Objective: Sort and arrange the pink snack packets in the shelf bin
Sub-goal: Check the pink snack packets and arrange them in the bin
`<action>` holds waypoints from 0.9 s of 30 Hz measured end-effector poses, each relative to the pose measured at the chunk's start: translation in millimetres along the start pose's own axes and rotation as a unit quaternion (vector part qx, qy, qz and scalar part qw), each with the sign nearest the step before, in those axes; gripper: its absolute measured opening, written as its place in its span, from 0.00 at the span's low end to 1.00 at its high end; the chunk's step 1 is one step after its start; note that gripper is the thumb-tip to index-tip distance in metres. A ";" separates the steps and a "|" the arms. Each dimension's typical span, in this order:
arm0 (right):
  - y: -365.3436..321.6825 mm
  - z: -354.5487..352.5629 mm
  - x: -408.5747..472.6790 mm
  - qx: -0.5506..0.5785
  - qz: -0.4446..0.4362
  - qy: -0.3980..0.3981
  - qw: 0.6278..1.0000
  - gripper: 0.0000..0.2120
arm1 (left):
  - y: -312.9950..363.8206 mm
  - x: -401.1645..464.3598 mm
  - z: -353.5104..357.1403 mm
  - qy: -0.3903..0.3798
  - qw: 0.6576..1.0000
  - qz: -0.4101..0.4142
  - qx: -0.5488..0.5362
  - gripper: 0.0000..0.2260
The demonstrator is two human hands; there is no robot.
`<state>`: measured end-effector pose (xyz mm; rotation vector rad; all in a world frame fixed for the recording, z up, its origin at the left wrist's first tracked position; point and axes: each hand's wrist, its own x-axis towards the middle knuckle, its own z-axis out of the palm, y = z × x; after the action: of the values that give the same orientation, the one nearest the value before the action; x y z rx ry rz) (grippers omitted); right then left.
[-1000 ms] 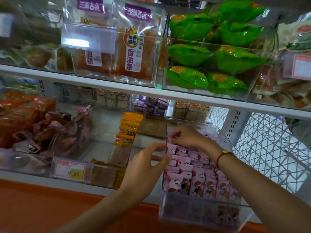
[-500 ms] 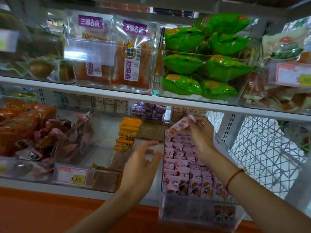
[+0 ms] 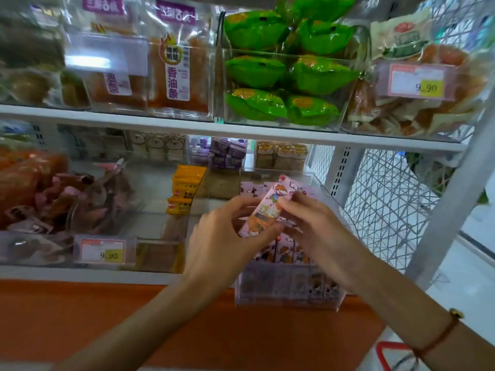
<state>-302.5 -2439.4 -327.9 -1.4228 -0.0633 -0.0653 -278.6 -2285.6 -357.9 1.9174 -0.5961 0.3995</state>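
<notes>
I see two shelves. Upper shelf, left to right: two orange snack packs (image 3: 150,68) with purple labels, six green packets (image 3: 284,73) in a clear bin, then a price tag (image 3: 416,81) reading 9.90 on the next bin. Lower shelf (image 3: 88,273): a bin of mixed pink and brown wrappers (image 3: 67,199) with a second 9.90 tag (image 3: 103,251), one stack of yellow packets (image 3: 184,188), then the clear shelf bin (image 3: 288,293) on the right, sticking out past the white shelf edge over an orange panel (image 3: 107,317). My left hand (image 3: 227,236) and right hand (image 3: 318,228) both grip one pink snack packet (image 3: 267,207), tilted, held just above the bin. More pink packets (image 3: 284,251) stand in a row in the bin below; count unclear, hands cover most. One red cord bracelet (image 3: 439,336) on the right wrist. White wire mesh (image 3: 385,204) closes the shelf's right end.
</notes>
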 end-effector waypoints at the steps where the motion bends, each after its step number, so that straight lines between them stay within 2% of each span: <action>1: 0.8 1.3 0.5 -0.023 -0.004 0.010 1.000 0.12 | 0.7 -1.0 0.8 0.005 1.000 0.000 0.004 0.23; 3: 1.6 3.2 1.5 -0.070 -0.038 0.062 0.995 0.12 | -0.1 -1.8 2.1 0.012 0.999 0.012 0.031 0.21; 5: 1.9 3.9 3.3 -0.106 -0.070 0.106 0.986 0.21 | -3.1 -1.3 1.3 0.017 0.999 0.022 0.038 0.18; 8: 3.1 1.4 6.6 -0.097 -0.081 0.107 0.986 0.28 | -5.1 0.6 0.7 -0.023 0.998 -0.003 -0.062 0.18; 10: 3.3 -0.8 8.9 -0.079 -0.065 0.082 0.991 0.26 | -1.8 2.4 1.1 -0.063 0.987 -0.030 -0.144 0.16; 12: 3.6 -3.3 10.3 -0.079 -0.044 0.074 0.993 0.19 | 1.6 5.0 -0.7 -0.095 0.972 -0.078 -0.202 0.12; 15: 8.0 -4.9 10.8 -0.064 -0.008 0.078 0.995 0.13 | 3.4 5.9 -5.1 -0.127 0.952 -0.152 -0.235 0.14; 17: 10.3 -5.8 11.6 -0.071 -0.003 0.076 0.995 0.12 | 2.4 5.3 -5.0 -0.128 0.952 -0.160 -0.228 0.15; 20: 7.7 -4.7 10.8 -0.068 -0.018 0.069 0.995 0.13 | 3.2 4.4 -4.3 -0.086 0.965 -0.123 -0.213 0.09; 24: 5.5 -2.8 8.6 -0.116 -0.087 0.070 0.987 0.26 | -2.4 3.2 -7.3 0.005 0.999 -0.010 -0.048 0.17; 27: 7.4 -2.7 6.9 -0.114 -0.099 0.079 0.985 0.18 | -2.1 2.8 -8.3 0.029 0.999 0.034 0.026 0.20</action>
<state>-295.0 -2441.0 -335.0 -1.6320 -0.0676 -0.3596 -275.2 -2277.9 -354.6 1.9321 -0.6197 0.5176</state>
